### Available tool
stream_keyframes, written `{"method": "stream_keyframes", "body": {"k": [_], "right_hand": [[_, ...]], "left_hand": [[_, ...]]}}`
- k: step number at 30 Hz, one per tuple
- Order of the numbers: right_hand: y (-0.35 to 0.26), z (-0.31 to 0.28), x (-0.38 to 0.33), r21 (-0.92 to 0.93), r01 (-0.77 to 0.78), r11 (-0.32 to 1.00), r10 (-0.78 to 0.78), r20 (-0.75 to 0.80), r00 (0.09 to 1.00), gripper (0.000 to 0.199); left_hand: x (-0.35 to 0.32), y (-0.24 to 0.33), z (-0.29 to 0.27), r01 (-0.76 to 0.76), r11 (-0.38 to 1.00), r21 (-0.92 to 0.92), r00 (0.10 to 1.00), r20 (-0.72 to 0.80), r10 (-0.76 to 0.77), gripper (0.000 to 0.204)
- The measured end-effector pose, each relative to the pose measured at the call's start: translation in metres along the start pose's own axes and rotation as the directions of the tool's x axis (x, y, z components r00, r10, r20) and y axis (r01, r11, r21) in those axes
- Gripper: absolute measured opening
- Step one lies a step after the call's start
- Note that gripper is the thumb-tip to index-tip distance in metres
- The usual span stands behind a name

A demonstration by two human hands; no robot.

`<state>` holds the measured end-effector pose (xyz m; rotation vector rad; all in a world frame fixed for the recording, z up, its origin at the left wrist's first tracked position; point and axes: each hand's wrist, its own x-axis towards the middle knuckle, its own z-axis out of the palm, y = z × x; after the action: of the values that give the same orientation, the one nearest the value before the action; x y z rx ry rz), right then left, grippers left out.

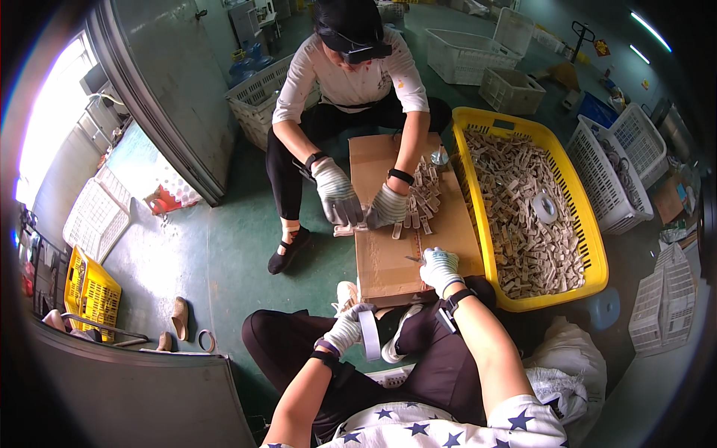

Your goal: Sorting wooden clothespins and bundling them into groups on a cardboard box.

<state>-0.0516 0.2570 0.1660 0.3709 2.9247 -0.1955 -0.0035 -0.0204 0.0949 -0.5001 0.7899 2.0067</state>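
Note:
My left hand, in a striped white glove, grips a roll of pale tape over my lap, in front of the box's near edge. In my right hand, also gloved, is a thin, dark, pointed tool, its tip aimed left over the cardboard box. The tool's exact kind is too small to tell. Pale clip-like pieces lie spread on the box, beyond my right hand. Across from me, a co-worker's two gloved hands hold similar pieces at the box's left edge.
A yellow crate heaped with pale pieces, a white tape roll on top, stands right of the box. White baskets sit farther right. A white sack lies by my right side. Slippers are on the floor at left.

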Motion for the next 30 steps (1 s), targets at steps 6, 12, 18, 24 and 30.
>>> {"method": "stream_keyframes", "body": {"k": [6,12,18,24,30], "right_hand": [[-0.004,-0.001,0.0,0.0,0.009,1.0,-0.009,-0.002,1.0,0.032],[-0.001,-0.001,0.0,-0.011,-0.005,1.0,0.006,0.016,1.0,0.032],[-0.006,-0.005,-0.004,-0.028,-0.001,1.0,0.002,0.029,1.0,0.031],[-0.012,-0.005,-0.009,-0.074,0.021,0.997,-0.017,0.045,0.999,0.03],[-0.012,-0.003,-0.019,-0.064,0.071,0.995,-0.066,0.068,0.995,0.03]], "left_hand": [[0.005,-0.002,-0.013,-0.036,0.999,-0.001,0.999,0.027,0.036,0.009],[-0.005,0.001,0.01,-0.018,0.999,0.048,0.998,-0.053,0.021,0.008],[-0.002,0.0,0.001,0.002,0.999,-0.046,1.0,-0.018,-0.003,0.011],[0.006,0.0,-0.012,0.046,0.997,-0.063,0.998,0.035,-0.044,0.011],[0.005,0.007,0.004,0.039,0.999,-0.032,0.999,-0.003,-0.039,0.015]]}}
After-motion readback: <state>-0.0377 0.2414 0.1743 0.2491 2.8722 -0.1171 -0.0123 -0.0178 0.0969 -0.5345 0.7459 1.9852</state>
